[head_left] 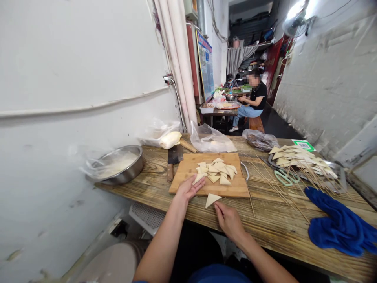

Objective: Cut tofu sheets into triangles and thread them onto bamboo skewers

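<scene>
My left hand [190,188] is at the front left of the wooden cutting board [184,173], thumb and fingers around a pale tofu triangle [199,179]. Just in front of the board, my right hand [229,220] pinches near one corner of another tofu triangle [212,200]; whether a skewer is in that grip is hidden. More tofu triangles [219,168] lie in a loose pile on the board. Thin bamboo skewers [273,182] are spread on the table to the right. Beyond them, skewered tofu triangles [303,159] are heaped on a metal tray [341,182].
A cleaver [173,157] lies left of the board, near a steel basin [138,163]. Plastic bags [212,139] are behind it. Green-handled scissors [284,177] and a blue cloth [338,224] lie right. Two people sit farther back; one [256,96] works at another table.
</scene>
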Motion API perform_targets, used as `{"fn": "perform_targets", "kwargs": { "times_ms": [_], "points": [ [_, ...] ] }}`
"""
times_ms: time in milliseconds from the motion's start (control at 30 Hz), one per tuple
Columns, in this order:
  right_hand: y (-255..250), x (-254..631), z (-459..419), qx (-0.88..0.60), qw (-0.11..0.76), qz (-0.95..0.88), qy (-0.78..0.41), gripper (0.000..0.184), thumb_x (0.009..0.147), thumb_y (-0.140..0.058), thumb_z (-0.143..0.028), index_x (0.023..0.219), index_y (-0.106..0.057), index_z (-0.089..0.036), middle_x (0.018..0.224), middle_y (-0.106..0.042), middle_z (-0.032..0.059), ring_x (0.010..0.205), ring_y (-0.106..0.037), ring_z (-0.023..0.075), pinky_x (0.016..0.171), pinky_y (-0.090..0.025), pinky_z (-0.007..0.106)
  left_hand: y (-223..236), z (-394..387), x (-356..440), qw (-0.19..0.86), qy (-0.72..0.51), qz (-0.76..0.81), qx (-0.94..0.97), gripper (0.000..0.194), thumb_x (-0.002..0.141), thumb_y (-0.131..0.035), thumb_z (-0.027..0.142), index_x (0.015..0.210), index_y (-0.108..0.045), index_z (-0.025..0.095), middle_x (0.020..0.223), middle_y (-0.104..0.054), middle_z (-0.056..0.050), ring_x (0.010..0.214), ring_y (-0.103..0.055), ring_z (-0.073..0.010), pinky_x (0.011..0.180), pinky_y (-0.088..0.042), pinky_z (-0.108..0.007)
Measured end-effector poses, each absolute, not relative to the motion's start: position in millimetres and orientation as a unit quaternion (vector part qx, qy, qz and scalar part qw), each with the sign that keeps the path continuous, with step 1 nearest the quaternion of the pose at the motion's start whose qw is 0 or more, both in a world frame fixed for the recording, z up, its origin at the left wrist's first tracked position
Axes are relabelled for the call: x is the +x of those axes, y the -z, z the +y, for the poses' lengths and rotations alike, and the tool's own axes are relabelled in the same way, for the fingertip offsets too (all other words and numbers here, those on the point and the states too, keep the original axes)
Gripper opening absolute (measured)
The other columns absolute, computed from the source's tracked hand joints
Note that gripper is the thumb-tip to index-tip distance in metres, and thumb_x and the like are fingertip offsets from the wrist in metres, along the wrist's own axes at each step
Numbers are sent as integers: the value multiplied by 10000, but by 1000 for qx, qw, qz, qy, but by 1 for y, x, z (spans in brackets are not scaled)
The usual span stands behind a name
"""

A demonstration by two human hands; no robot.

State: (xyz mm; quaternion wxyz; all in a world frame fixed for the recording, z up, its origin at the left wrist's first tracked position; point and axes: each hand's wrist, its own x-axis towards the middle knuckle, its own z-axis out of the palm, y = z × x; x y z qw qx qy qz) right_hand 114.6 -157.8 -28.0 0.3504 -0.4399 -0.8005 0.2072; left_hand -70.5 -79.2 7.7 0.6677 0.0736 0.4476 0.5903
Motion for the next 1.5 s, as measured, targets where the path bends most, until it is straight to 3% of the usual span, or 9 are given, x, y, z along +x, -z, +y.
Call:
{"fn": "perform_targets", "kwargs": {
  "times_ms": [1133, 1500],
  "points": [
    [32, 114, -156, -442, 343, -806, -192, 340, 901, -311, -234, 912, -644, -170, 749, -686, 76, 652, -638, 164, 628, -441, 224, -11, -89, -67, 629, -559, 491, 225, 132, 764, -601, 140, 873, -610, 66, 897, -665, -161, 784, -665, -220, 772, -525, -355],
    [32, 113, -158, -447, 341, -807, -179, 341, 908, -295, -229, 937, -629, -167, 728, -676, 77, 656, -637, 171, 623, -446, 230, -12, -96, -62, 654, -548, 469, 229, 124, 755, -611, 133, 863, -617, 73, 974, -658, -156, 838, -656, -226, 790, -526, -344]
  ]
}}
